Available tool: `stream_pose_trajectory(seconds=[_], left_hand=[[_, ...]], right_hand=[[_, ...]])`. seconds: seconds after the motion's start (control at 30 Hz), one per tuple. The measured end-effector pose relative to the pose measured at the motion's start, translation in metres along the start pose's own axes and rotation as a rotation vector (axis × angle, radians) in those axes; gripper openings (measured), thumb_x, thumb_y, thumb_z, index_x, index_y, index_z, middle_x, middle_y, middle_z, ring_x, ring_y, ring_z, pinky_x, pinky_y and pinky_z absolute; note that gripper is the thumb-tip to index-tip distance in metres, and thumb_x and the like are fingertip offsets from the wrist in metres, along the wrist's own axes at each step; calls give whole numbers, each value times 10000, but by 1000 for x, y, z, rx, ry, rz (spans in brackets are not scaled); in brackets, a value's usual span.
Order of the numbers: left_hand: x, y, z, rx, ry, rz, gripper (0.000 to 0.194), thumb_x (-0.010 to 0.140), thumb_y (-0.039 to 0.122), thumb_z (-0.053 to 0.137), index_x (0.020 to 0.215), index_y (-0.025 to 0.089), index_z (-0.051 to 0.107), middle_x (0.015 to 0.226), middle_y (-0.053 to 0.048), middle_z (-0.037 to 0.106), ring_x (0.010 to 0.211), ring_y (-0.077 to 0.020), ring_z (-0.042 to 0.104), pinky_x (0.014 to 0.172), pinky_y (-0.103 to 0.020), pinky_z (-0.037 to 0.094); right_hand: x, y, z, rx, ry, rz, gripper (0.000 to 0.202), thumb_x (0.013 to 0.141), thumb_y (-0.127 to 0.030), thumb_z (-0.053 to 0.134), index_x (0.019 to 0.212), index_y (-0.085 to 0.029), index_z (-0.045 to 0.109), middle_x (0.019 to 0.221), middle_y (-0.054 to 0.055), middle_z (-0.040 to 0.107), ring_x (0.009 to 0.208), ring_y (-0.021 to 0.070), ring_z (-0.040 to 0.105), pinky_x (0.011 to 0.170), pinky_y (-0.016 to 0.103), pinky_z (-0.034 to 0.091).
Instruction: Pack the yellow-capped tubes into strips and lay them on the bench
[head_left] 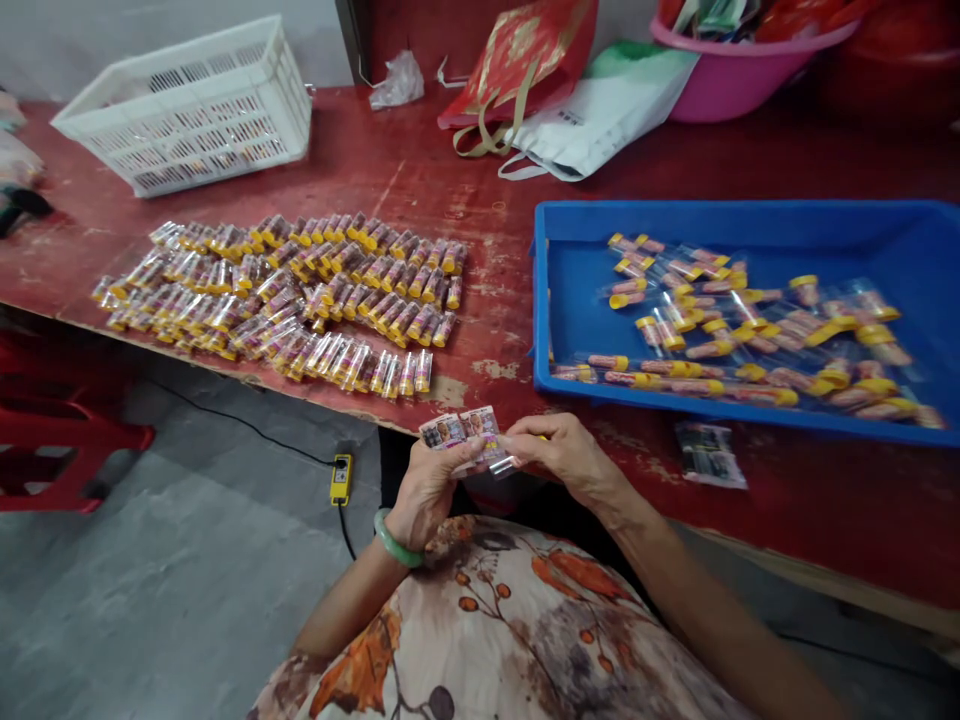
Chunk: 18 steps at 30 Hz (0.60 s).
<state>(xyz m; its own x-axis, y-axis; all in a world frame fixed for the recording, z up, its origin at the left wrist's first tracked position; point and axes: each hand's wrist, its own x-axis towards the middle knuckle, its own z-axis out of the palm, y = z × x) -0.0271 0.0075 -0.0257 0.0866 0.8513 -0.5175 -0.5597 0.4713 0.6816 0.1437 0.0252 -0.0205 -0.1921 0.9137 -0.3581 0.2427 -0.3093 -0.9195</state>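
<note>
We see a red gift bag (pixel 517 60) beside a white bag (pixel 600 110), and a pink basin (pixel 739 75) near them.

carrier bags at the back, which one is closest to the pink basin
The white bag with the green patch. It reaches right up to the pink basin, while the red and gold bag lies further left.

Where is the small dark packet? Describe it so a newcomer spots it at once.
On the red table, find the large blue tray at right. Between its near side and the table's front edge lies a flat clear packet. Unlike the yellow-capped tubes inside the tray, its contents are dark.
</note>
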Motion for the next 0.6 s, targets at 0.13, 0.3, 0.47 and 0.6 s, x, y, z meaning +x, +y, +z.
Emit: stream_pose_trajectory(seconds=[0.13,0.3,0.47,0.6], left_hand=[[3,0,1,-53,76,55,428,522,242,889,882,108,701,848,-67,733,701,-163,677,668,-274,542],[0,-3,9,-104,52,73,410,540,261,882,875,107,703,840,-62,732,715,-166,679,727,-295,544],[-4,-7,13,-126,34,10,405,560,270,875,891,114,701,847,-55,724,711,-157,669,698,-277,541],[-9,-8,14,-140,-16,-27,377,613,305,850,906,123,699,896,-58,716,761,-154,665,701,-255,536]], right_hand=[[-22,6,-13,15,93,-96,251,806,-422,624,897,-205,710,807,21,673,736,168,602,637,261,461],[-48,9,-10,-130,163,-352,165,854,-355,599,934,-227,664,906,33,652,820,174,622,736,282,502],[-55,9,3,-328,293,-715,105,845,-217,612,948,-217,634,900,55,650,842,188,637,748,307,527],[-55,11,7,-552,422,-932,204,826,-130,621,1013,-213,623,889,73,669,849,217,644,738,354,543]])
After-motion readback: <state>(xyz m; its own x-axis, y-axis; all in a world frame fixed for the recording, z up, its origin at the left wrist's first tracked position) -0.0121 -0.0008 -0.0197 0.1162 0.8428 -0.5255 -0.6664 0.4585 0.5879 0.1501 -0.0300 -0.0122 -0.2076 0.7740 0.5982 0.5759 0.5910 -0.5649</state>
